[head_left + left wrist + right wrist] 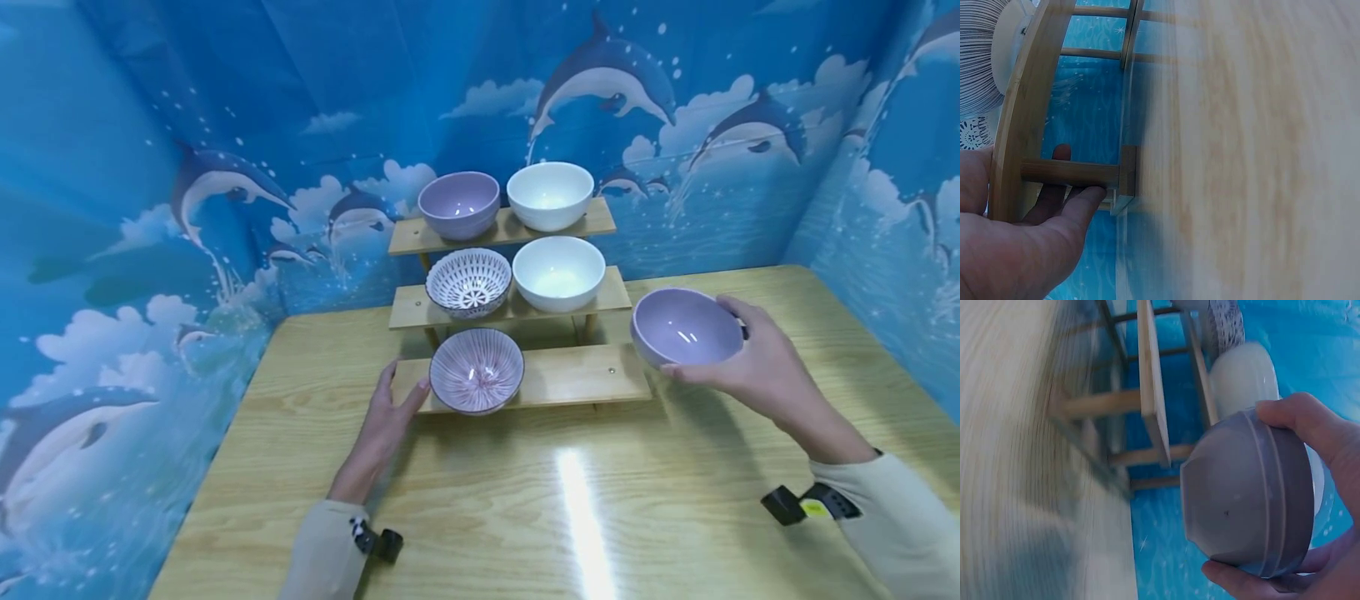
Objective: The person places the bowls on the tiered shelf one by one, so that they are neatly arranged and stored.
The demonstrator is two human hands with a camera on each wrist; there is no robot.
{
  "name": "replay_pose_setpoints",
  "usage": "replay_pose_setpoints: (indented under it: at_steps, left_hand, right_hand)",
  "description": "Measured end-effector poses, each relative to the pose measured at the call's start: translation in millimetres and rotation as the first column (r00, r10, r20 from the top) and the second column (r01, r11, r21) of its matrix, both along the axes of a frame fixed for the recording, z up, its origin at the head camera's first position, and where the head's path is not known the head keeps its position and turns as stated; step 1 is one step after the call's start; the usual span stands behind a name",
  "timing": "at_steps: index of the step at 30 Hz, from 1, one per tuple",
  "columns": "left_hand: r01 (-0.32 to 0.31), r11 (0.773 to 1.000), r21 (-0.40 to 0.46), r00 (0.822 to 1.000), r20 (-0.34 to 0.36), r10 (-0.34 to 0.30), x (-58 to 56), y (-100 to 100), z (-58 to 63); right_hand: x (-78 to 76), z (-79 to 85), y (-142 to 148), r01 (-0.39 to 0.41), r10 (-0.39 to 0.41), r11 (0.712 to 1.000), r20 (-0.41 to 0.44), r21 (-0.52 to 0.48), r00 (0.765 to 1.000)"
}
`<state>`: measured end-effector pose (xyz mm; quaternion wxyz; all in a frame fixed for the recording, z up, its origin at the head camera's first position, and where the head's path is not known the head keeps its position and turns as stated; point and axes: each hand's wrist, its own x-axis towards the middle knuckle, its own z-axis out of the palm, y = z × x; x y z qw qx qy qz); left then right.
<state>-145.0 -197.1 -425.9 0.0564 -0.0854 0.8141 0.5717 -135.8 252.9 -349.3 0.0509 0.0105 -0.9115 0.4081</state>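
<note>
My right hand (757, 367) grips a plain purple bowl (686, 327) by its side, thumb and fingers spread around the wall. The bowl hangs in the air, opening up, just off the right end of the lowest tier; its underside and foot show in the right wrist view. My left hand (380, 425) holds the left end of the three-tier wooden display stand (577, 375), with the thumb over the lowest board and fingers (1079, 209) beneath it by a dowel. Next to that thumb, a bowl with fine radiating stripes (477, 371) sits on the lowest tier.
On the middle tier stand a dark-patterned white bowl (469, 282) and a white bowl (558, 273). The top tier carries another purple bowl (459, 205) and a second white bowl (551, 196). A dolphin-print backdrop (450, 83) rises behind the wooden table (480, 517).
</note>
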Motion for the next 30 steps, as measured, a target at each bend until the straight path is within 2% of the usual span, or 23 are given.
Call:
replay_pose_setpoints:
  at_steps: [8, 22, 30]
  left_hand:
    - [-0.004, 1.0, 0.013, 1.0, 0.014, 0.003, 2.1, -0.3, -1.2]
    - [-0.012, 1.0, -0.022, 0.999, 0.044, 0.013, 3.4, -0.3, 2.2]
    - [-0.013, 1.0, -0.027, 0.999, 0.044, 0.015, 3.3, -1.8, 2.0]
  right_hand:
    - [9.6, 2.2, -27.6, -0.079, 0.08, 0.996, -0.016, 0.044, 0.997]
    - [13.8, -0.7, -66.5, -0.187, 0.187, 0.982, -0.033, -0.014, 0.982]
    - [9.7, -3.0, -84.1, -0.237, 0.234, 0.97, -0.062, -0.05, 0.97]
